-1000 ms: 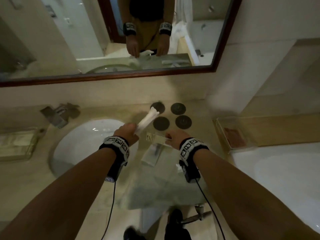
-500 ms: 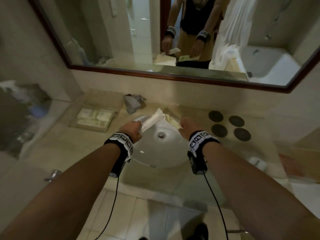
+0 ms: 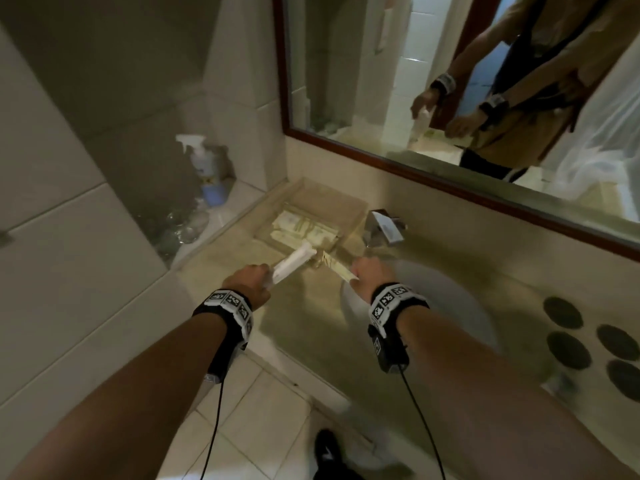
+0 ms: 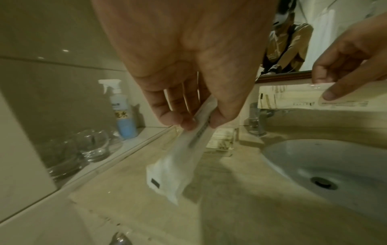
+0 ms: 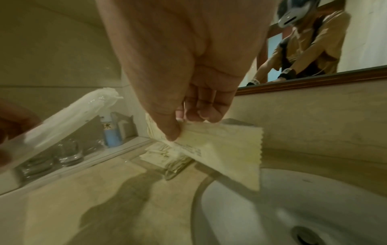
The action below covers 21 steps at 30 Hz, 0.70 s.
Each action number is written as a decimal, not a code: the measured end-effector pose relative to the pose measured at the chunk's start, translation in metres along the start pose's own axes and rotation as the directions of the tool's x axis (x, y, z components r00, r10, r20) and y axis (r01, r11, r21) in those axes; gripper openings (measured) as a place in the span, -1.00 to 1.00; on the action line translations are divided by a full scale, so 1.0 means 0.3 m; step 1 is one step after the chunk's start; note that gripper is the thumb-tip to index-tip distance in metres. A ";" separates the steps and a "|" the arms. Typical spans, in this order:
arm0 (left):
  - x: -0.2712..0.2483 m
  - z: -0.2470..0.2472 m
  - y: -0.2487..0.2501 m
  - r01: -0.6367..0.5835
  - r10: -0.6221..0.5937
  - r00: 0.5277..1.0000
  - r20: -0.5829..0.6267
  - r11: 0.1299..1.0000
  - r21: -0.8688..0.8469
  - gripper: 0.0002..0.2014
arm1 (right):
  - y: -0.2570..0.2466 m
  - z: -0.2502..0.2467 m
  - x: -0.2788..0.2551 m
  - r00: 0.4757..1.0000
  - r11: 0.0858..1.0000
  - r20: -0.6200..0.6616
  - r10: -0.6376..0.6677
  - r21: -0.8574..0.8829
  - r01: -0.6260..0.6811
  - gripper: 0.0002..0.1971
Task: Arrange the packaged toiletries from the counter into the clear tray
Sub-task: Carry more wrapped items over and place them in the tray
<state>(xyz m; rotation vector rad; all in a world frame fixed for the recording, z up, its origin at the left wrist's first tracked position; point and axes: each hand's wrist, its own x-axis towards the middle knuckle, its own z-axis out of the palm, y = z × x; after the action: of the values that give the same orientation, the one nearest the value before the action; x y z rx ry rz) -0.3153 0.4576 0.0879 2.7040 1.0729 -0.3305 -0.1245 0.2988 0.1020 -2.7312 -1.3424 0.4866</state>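
While our left hand (image 3: 246,284) pinches the white packet (image 3: 293,264) and our right hand (image 3: 371,273) pinches the cream sachet (image 3: 334,266), both hang above the worktop (image 3: 298,313) just short of the clear tray (image 3: 353,207).

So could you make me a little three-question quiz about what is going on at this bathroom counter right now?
1. True or false: the left hand holds a white packet.
2. Where is the clear tray? A) inside the sink B) on the counter between the spray bottle and the tap C) on the floor
3. Fill in: the right hand pinches a flat cream ______ with a zigzag edge.

Key: 1 true; 2 B; 3 sachet. The tray already holds similar packets, and both hands carry theirs above the counter near it.
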 end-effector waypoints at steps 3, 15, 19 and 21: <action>0.030 0.005 -0.098 0.063 -0.063 0.998 0.000 0.997 -0.037 -0.68 | -0.086 0.016 0.101 0.999 0.999 0.011 -0.053 -0.007 0.053 -0.88; 0.361 -0.092 -0.292 0.093 -0.094 0.995 -0.016 0.994 -0.048 -0.67 | -0.227 0.077 0.505 0.987 0.986 0.033 -0.156 0.063 0.153 -0.80; 0.444 -0.091 -0.294 0.094 -0.095 0.995 -0.007 0.994 -0.053 -0.71 | -0.240 0.069 0.601 0.973 0.984 0.154 -0.170 0.080 0.159 -0.83; 0.484 -0.088 -0.302 0.084 -0.085 0.996 -0.014 0.994 -0.076 -0.71 | -0.240 0.077 0.637 0.970 0.979 0.145 -0.193 0.096 0.180 -0.85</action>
<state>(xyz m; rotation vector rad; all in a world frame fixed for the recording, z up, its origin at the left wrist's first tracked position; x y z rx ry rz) -0.2716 0.6231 0.0615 2.6056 1.1828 -0.2750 -0.0773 0.4906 0.0453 -2.5140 -1.5587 0.7310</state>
